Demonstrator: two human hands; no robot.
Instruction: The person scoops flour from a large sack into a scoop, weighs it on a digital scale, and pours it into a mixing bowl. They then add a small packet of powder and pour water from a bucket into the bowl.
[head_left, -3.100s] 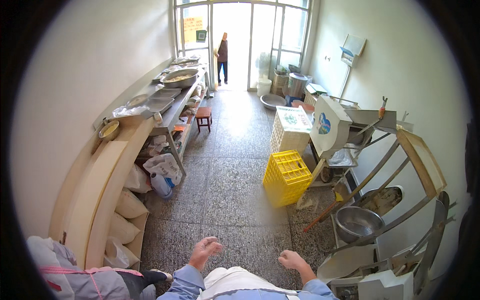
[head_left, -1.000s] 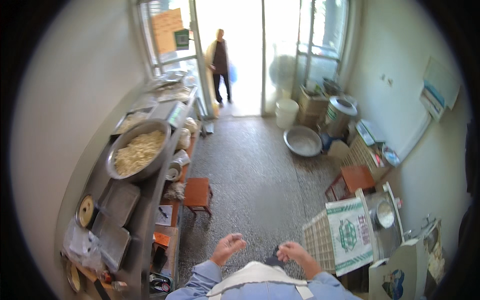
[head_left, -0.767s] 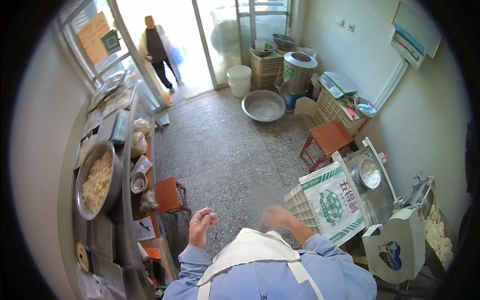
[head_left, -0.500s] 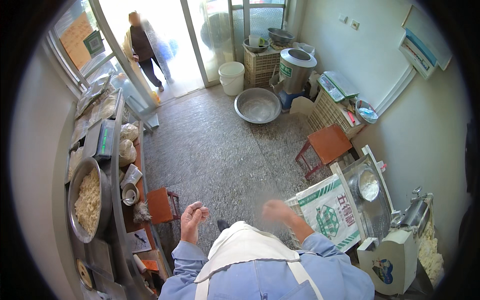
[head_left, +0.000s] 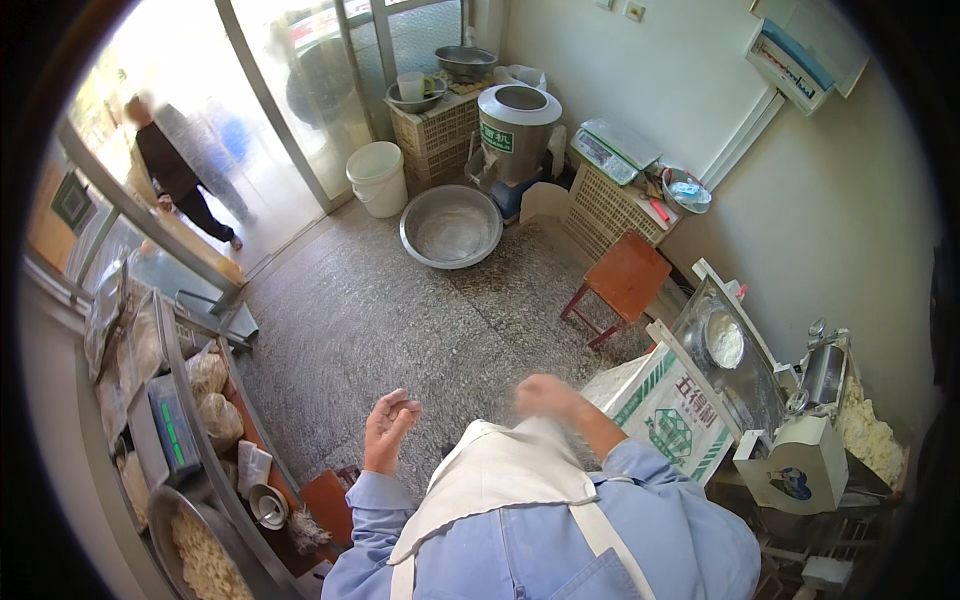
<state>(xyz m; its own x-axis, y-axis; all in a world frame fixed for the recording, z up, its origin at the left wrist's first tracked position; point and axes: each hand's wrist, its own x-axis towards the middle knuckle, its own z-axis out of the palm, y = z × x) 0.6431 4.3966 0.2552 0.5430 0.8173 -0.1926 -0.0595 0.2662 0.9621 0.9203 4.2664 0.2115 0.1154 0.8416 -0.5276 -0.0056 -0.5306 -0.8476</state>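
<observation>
My left hand [head_left: 390, 430] is held in front of the white apron [head_left: 495, 465], its fingers loosely bent and whitish, with the thumb apart. Nothing shows in it. Level with it, my right hand [head_left: 550, 398] is blurred by motion, so its fingers cannot be made out. It is nearest to the white sack with green print [head_left: 680, 420] on the right. Beyond that sack, a metal tray [head_left: 690, 330] carries a bowl of white powder [head_left: 724, 340]. A roller machine [head_left: 800, 460] stands beside it, with pale crumbly dough [head_left: 868, 430] behind.
A wide metal basin [head_left: 451, 228] sits on the floor ahead, near a white bucket [head_left: 377, 180] and a steel drum machine [head_left: 517, 130]. A red-brown stool [head_left: 625, 278] stands to the right. Shelving with a scale [head_left: 173, 425] lines the left. Someone [head_left: 172, 165] is at the glass doorway.
My view has turned to the right, so the room has shifted left in the picture. Both hands stay raised before the apron; the right is blurred in both frames.
</observation>
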